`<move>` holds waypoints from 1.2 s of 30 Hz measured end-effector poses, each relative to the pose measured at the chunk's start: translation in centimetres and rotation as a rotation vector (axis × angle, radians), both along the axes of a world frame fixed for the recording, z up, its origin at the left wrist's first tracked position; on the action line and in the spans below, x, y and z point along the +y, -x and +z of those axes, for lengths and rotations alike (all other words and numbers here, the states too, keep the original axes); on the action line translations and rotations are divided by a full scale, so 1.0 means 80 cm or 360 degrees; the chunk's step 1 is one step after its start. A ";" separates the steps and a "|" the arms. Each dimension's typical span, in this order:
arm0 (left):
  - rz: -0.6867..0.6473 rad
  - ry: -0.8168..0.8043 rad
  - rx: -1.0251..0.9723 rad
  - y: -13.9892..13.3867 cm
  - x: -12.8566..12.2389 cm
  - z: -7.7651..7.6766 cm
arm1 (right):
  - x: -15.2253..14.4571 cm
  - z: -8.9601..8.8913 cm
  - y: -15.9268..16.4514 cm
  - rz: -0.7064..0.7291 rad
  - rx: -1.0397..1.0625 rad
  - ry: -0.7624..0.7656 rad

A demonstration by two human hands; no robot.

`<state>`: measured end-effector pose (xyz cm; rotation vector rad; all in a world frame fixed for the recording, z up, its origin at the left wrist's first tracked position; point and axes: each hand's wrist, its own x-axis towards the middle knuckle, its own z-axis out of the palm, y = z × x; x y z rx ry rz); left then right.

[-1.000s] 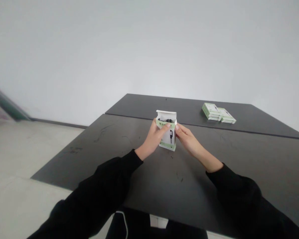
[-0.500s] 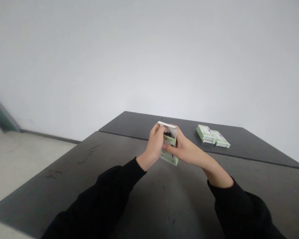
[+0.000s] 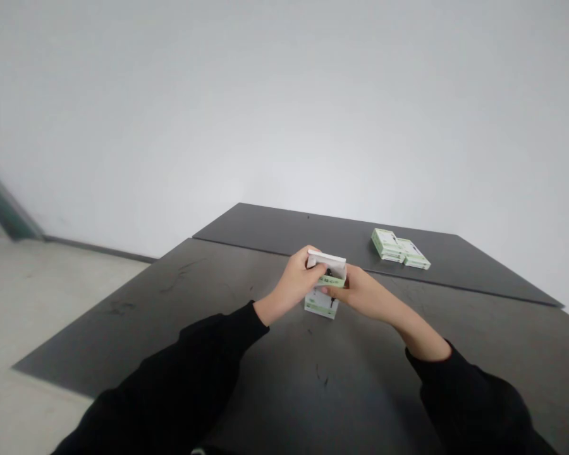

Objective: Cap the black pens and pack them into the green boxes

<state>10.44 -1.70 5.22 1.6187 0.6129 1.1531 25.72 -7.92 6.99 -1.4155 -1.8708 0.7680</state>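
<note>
Between my hands, over the dark table, is a small white and green cardboard box. Its top is open and the white flap stands up at the far side; dark contents show inside. My left hand grips the box's left side, thumb at the opening. On the right side my right hand is closed round the box, with a finger and thumb against its front. Part of the box is hidden behind my fingers.
Several similar green and white boxes lie stacked at the back right of the dark table. A seam crosses the table. Behind it rises a pale wall, and light floor shows at the left.
The box has tilted and its opening faces me a little more. My left thumb has shifted at the opening. The view has moved slightly.
</note>
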 end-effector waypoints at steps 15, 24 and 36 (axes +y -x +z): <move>-0.0180 0.0215 -0.0400 0.014 0.012 -0.032 | 0.005 -0.052 -0.010 0.0179 0.0405 0.0034; -0.0474 0.0470 -0.0497 0.008 0.011 -0.050 | -0.006 -0.043 -0.031 0.0235 0.0336 0.0289; -0.0647 0.0666 -0.0476 0.006 0.015 -0.060 | -0.004 -0.037 -0.023 0.0461 0.0849 0.0561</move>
